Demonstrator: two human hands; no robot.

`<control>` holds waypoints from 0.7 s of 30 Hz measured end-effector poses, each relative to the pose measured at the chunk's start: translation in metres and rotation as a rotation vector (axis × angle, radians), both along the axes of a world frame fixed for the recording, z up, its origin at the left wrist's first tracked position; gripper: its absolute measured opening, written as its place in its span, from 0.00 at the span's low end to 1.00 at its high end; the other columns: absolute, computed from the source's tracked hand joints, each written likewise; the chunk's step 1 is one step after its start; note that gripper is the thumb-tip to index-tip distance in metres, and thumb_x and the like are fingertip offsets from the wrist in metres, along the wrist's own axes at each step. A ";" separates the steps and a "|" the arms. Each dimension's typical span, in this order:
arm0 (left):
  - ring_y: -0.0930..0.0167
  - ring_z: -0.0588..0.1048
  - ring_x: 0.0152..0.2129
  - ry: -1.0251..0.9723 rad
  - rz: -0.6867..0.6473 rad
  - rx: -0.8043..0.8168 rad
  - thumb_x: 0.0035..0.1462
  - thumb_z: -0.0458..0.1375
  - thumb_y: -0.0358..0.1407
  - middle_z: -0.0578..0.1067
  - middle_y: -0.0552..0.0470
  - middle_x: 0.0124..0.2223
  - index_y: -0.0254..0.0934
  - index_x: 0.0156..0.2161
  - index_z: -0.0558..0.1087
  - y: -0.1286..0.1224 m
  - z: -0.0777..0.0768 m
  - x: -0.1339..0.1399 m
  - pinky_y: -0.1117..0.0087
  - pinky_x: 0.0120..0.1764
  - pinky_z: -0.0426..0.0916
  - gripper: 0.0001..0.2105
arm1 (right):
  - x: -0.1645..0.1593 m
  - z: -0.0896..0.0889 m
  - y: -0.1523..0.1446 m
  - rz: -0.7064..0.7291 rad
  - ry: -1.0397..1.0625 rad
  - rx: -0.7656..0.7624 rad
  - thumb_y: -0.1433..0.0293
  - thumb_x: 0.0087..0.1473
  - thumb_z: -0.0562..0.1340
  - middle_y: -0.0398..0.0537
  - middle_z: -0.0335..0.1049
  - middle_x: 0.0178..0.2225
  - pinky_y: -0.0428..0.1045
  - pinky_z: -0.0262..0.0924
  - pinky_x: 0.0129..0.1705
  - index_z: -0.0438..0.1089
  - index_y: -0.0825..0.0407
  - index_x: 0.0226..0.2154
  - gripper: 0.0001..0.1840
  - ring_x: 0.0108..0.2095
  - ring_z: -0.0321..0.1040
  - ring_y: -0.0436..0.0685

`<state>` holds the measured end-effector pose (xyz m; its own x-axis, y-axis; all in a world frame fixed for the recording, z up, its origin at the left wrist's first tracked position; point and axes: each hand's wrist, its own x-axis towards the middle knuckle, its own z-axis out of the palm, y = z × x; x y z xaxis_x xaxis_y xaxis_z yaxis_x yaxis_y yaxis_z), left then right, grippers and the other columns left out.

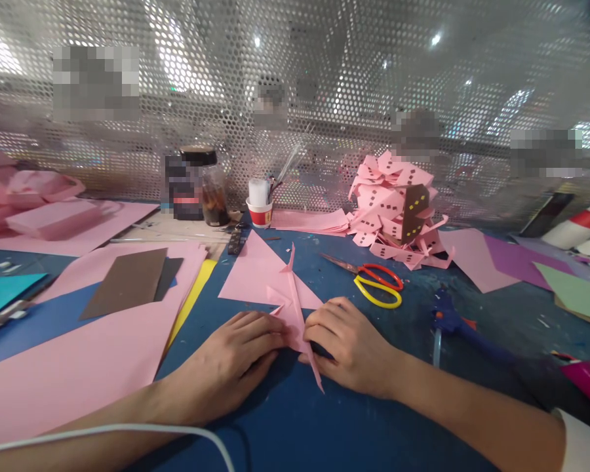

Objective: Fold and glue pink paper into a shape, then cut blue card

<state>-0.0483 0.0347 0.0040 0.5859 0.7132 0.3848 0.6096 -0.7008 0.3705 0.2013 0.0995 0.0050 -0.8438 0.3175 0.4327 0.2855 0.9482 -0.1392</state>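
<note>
A folded pink paper piece (pixel 294 314) with a long narrow raised strip stands over the blue table in front of me. On its left side, my left hand (pixel 240 354) is closed, fingertips gripping the paper's edge. My right hand (pixel 347 344) pinches the strip from the right, its thumb partly hidden underneath. Just behind the piece lies a flat pink paper triangle (pixel 250 269). Scissors (pixel 378 285) with red and yellow handles rest beyond my right hand, blades apart. A blue glue gun (pixel 445 314) lies farther right.
Large pink sheets (pixel 103 373) cover the left side, with brown card (pixel 128 282) on top. At the back stand a lidded jar (pixel 214 193), a red-and-white cup (pixel 260 215) and a spiky pink paper model (pixel 391 203). A white cable (pixel 128 429) crosses my left forearm.
</note>
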 end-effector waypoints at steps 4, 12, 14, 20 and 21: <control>0.68 0.73 0.50 -0.015 0.001 -0.003 0.67 0.51 0.24 0.77 0.48 0.51 0.39 0.51 0.74 0.000 0.000 0.000 0.64 0.54 0.68 0.14 | -0.001 -0.001 -0.003 -0.031 -0.006 -0.043 0.64 0.67 0.59 0.50 0.73 0.41 0.56 0.55 0.49 0.70 0.54 0.39 0.10 0.42 0.67 0.57; 0.68 0.74 0.50 -0.016 -0.002 0.008 0.67 0.51 0.24 0.77 0.49 0.50 0.38 0.51 0.74 -0.001 0.003 0.001 0.63 0.54 0.69 0.14 | 0.000 -0.002 -0.002 -0.028 0.006 -0.065 0.66 0.65 0.62 0.49 0.73 0.41 0.55 0.55 0.48 0.69 0.53 0.39 0.07 0.43 0.67 0.57; 0.68 0.74 0.50 -0.019 0.001 0.008 0.67 0.52 0.24 0.77 0.49 0.50 0.39 0.51 0.74 0.000 0.002 0.000 0.63 0.54 0.69 0.14 | 0.000 -0.001 -0.001 -0.022 0.007 -0.071 0.68 0.65 0.61 0.49 0.74 0.41 0.55 0.55 0.48 0.69 0.53 0.40 0.05 0.43 0.67 0.57; 0.68 0.74 0.50 -0.035 0.004 -0.009 0.67 0.52 0.24 0.77 0.49 0.51 0.40 0.53 0.73 0.000 0.000 0.000 0.63 0.54 0.69 0.15 | 0.000 0.001 0.001 -0.024 0.042 -0.162 0.67 0.66 0.61 0.47 0.74 0.39 0.54 0.54 0.48 0.71 0.52 0.39 0.06 0.41 0.68 0.56; 0.67 0.74 0.50 -0.035 0.004 -0.012 0.67 0.52 0.24 0.77 0.49 0.51 0.40 0.53 0.73 0.000 0.000 0.000 0.62 0.54 0.69 0.15 | 0.000 0.001 0.001 -0.030 0.051 -0.178 0.66 0.66 0.61 0.47 0.74 0.38 0.54 0.54 0.48 0.71 0.52 0.38 0.06 0.41 0.68 0.56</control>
<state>-0.0478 0.0348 0.0043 0.5696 0.7199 0.3966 0.5986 -0.6941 0.4000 0.2010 0.1003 0.0056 -0.8111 0.4176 0.4095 0.3016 0.8985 -0.3189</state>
